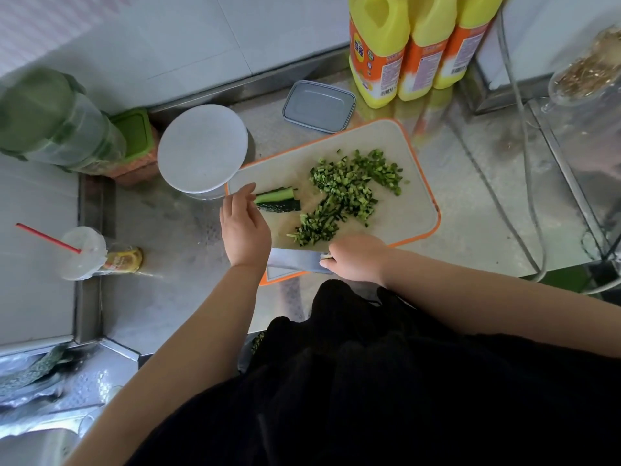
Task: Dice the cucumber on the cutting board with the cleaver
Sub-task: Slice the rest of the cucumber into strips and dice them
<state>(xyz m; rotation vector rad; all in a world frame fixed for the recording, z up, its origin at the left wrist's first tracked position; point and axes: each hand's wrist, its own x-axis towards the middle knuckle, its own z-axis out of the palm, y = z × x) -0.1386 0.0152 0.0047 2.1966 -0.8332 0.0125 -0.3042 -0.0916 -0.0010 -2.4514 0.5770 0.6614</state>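
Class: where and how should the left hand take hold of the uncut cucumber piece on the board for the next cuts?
Hold the uncut cucumber piece at its left end, coming from above left with the left hand. It lies lengthwise left to right, its right end facing the diced pile.

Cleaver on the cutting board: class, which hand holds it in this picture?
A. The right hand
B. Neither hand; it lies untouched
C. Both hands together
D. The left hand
A: the right hand grips the handle of the cleaver at the near edge of the cutting board, while the left hand is open beside the uncut cucumber piece.
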